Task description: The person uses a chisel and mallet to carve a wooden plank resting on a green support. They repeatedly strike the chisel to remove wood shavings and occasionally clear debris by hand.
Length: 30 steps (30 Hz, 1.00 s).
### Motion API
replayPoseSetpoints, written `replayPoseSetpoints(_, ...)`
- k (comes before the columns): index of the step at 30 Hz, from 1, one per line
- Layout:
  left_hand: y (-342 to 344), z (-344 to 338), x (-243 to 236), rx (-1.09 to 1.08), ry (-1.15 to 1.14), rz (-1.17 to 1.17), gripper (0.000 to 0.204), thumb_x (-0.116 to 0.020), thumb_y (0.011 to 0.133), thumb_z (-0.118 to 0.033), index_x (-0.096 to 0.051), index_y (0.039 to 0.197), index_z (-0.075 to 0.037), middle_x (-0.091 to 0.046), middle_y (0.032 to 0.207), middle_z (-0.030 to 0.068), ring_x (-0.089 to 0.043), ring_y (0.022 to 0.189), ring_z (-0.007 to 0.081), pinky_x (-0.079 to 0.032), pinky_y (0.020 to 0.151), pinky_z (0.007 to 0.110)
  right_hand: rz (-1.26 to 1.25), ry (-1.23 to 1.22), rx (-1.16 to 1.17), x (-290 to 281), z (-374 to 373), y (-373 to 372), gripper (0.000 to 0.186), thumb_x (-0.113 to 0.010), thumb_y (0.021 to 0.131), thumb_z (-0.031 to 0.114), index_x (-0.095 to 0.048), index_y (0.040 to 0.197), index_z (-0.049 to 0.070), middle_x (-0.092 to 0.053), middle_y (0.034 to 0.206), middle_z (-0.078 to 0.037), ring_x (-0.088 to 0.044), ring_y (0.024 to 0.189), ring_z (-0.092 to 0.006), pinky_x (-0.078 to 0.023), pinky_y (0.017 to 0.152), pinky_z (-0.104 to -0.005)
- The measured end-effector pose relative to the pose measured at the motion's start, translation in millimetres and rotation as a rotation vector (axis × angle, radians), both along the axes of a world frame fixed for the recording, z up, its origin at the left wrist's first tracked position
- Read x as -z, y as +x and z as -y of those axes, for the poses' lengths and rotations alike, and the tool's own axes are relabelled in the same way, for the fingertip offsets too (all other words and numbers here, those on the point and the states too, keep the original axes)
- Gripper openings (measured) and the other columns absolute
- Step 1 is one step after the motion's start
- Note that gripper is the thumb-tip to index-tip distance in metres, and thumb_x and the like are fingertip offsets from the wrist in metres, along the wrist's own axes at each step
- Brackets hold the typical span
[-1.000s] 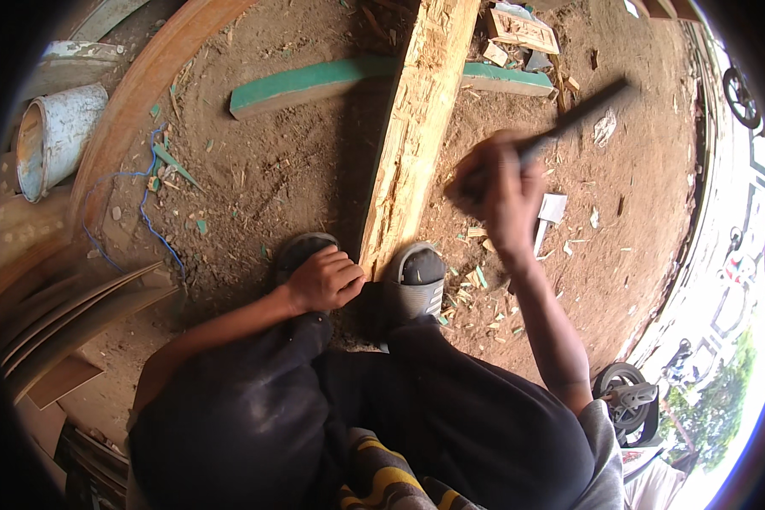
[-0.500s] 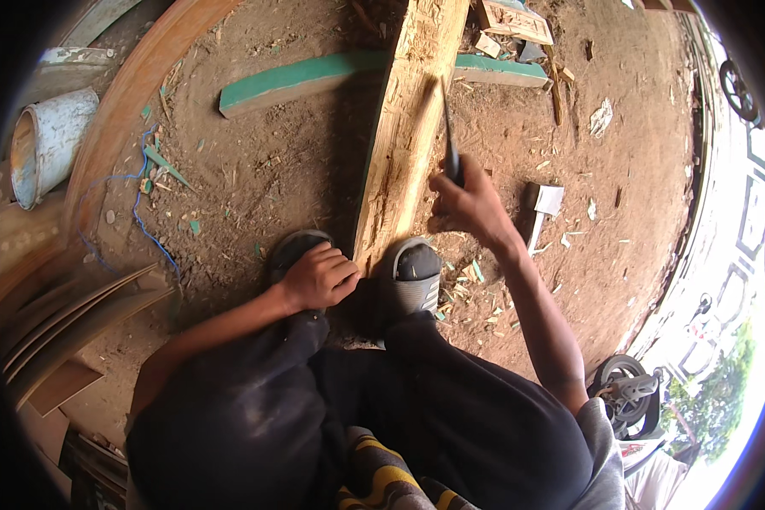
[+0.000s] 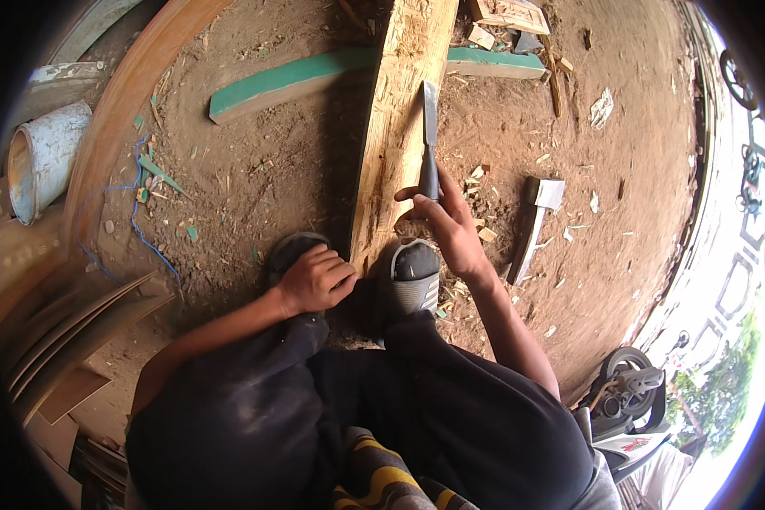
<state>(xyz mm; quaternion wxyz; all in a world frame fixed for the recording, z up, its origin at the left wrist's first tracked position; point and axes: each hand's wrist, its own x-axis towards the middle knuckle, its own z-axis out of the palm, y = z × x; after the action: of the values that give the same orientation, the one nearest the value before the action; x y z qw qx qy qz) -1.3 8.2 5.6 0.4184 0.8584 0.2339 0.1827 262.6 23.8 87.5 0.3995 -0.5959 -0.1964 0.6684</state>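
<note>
A: By what is the right hand (image 3: 459, 238) occupied?
B: A flat-bladed grey steel chisel with a black handle (image 3: 430, 140) is grasped by it. The handle is enclosed by the fingers, and the blade is pointed to twelve o'clock.

A: And where is the chisel found?
B: Over the right edge of the long, rough-hewn plank of pale yellow wood (image 3: 391, 144), near one o'clock from the middle of the view. Whether the wood is touched by the blade cannot be told.

A: How is the left hand (image 3: 319, 276) kept?
B: At eight o'clock, near the middle, it is curled in a loose fist beside the plank's lower end. Its inside is hidden.

A: How is the plank placed?
B: Its lower end is set between the two feet, by the grey striped sandal (image 3: 416, 293); its far part is extended toward twelve o'clock, across a curved, green-painted wooden beam (image 3: 289, 87) seen at eleven.

A: What else is seen around?
B: Between two and three o'clock, a small grey-headed axe (image 3: 537, 212) is laid on the brown earth ground (image 3: 255, 170). Between nine and ten, a whitish-blue cylindrical container (image 3: 57, 157) is seen lying on its side.
</note>
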Motion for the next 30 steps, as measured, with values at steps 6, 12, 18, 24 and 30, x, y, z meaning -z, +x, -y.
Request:
replayPoseSetpoints(6,0,0,-1,-0.001,-0.008,-0.013,0.009,-0.071,0.085,-0.011,-0.065,0.079,-0.008,-0.064,0.071,0.0054,-0.062,0.069,0.0223,-0.046,0.072,0.036,0.397,0.121,-0.067,-13,8,9,0.076,-0.058,0.091,0.006,-0.024,0.158,0.004,-0.062,0.128,-0.023,-0.066,0.102,-0.0220,-0.056,0.092,-0.0392)
replayPoseSetpoints(12,2,-1,-1,-0.012,-0.024,0.052,0.008,-0.072,0.083,-0.008,-0.065,0.079,-0.005,-0.061,0.070,0.0066,-0.058,0.066,0.0240,-0.044,0.066,0.037,0.388,0.150,-0.125,-1,3,11,0.069,-0.060,0.089,0.005,-0.030,0.151,-0.003,-0.065,0.120,-0.020,-0.064,0.077,-0.0176,-0.055,0.069,-0.0299)
replayPoseSetpoints(18,2,-2,-1,-0.006,0.000,0.041,0.008,-0.072,0.082,-0.007,-0.065,0.079,-0.005,-0.061,0.068,0.0071,-0.058,0.064,0.0244,-0.044,0.065,0.037,-0.023,-0.014,0.014,7,7,23,0.063,-0.059,0.093,0.016,-0.039,0.151,-0.002,-0.062,0.104,-0.008,-0.059,0.087,-0.0137,-0.048,0.078,-0.0275)
replayPoseSetpoints(24,2,-2,-2,-0.003,0.000,0.035,0.008,-0.072,0.082,-0.007,-0.065,0.079,-0.005,-0.061,0.069,0.0074,-0.059,0.065,0.0248,-0.045,0.065,0.038,0.137,0.109,-0.155,4,12,23,0.067,-0.066,0.097,0.025,-0.028,0.146,0.000,-0.058,0.114,-0.015,-0.065,0.098,-0.0238,-0.055,0.081,-0.0356)
replayPoseSetpoints(30,2,-2,-4,0.000,-0.010,0.014,0.008,-0.072,0.082,-0.008,-0.065,0.079,-0.004,-0.061,0.069,0.0078,-0.059,0.066,0.0251,-0.045,0.066,0.038,-0.026,0.086,-0.162,-3,12,10,0.075,-0.059,0.098,0.008,-0.014,0.157,0.005,-0.057,0.122,-0.016,-0.069,0.097,-0.0244,-0.055,0.089,-0.0394)
